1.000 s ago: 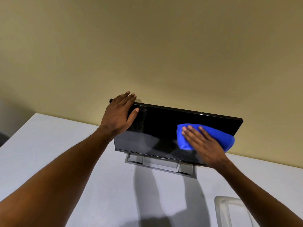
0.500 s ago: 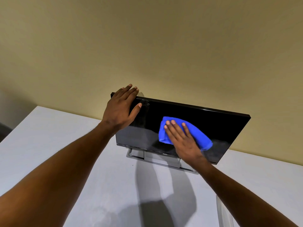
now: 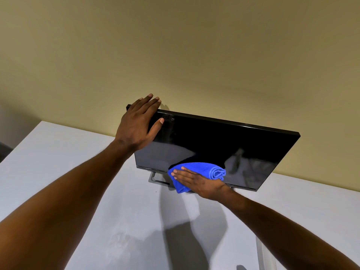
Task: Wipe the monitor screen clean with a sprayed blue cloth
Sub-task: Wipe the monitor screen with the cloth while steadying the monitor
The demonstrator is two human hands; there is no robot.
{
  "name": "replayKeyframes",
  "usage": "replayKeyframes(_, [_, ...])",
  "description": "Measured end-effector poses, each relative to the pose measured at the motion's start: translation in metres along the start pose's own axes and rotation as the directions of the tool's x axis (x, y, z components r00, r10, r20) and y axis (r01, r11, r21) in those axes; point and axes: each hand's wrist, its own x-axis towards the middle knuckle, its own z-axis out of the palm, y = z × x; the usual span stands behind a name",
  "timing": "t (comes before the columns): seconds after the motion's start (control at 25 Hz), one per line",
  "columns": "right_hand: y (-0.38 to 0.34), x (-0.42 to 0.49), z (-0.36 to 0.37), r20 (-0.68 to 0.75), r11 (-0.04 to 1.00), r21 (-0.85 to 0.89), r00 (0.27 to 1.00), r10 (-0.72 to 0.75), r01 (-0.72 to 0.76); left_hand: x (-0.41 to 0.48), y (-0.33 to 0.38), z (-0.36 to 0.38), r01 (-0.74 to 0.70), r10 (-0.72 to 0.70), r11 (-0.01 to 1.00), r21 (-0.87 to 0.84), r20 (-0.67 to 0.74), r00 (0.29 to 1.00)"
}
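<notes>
A flat black monitor with a glossy dark screen (image 3: 224,143) stands on a pale grey table top (image 3: 58,162), close to a plain yellowish wall (image 3: 175,55). The screen leans a little backward and shows faint reflections on its right part. There is a small smudged patch near its upper left corner.

The left hand (image 3: 138,123) rests on the upper left corner of the monitor. Its four fingers are straight and lie together over the top edge, and the thumb lies flat on the front of the screen. The hand does not curl around the frame.

The right hand (image 3: 198,182) is at the lower edge of the screen, left of the middle. Its fingers are straight and slightly spread, and they press the folded bright blue microfibre cloth (image 3: 204,170) flat against the glass. The cloth lies under the fingers and the palm, between the hand and the screen. Its rolled folds come out above the hand on the thumb side. One corner of the cloth hangs below the bottom frame of the monitor, in front of the grey stand (image 3: 157,179), which shows just to the left of the cloth.

Both forearms are bare and throw shadows on the table.
</notes>
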Motion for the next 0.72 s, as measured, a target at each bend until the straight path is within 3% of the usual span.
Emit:
replayKeyframes(0.12, [0.005,-0.041,0.007,0.023,0.999,-0.006,0.998,-0.052,0.052,0.000,0.001,-0.001,0.000,0.000,1.000,-0.002,0.001,1.000])
replayKeyframes(0.32, [0.013,-0.126,0.013,-0.007,0.993,0.110,0.999,0.038,-0.037,-0.001,0.002,-0.003,-0.005,0.005,1.000,-0.002,-0.007,1.000])
replayKeyframes(0.48, [0.027,-0.199,0.012,0.079,0.999,0.037,0.997,0.005,-0.008,0.000,0.004,-0.005,-0.001,0.001,1.000,0.003,0.012,1.000])
replayKeyframes(0.6, [0.052,-0.222,0.006,0.088,0.997,0.040,0.994,0.063,-0.067,0.000,0.004,-0.006,0.001,-0.001,1.000,0.006,0.013,1.000])
replayKeyframes(0.72, [0.082,-0.227,-0.009,0.061,0.971,0.060,0.972,0.229,-0.232,0.000,0.003,-0.005,0.001,-0.001,1.000,0.009,0.017,1.000])
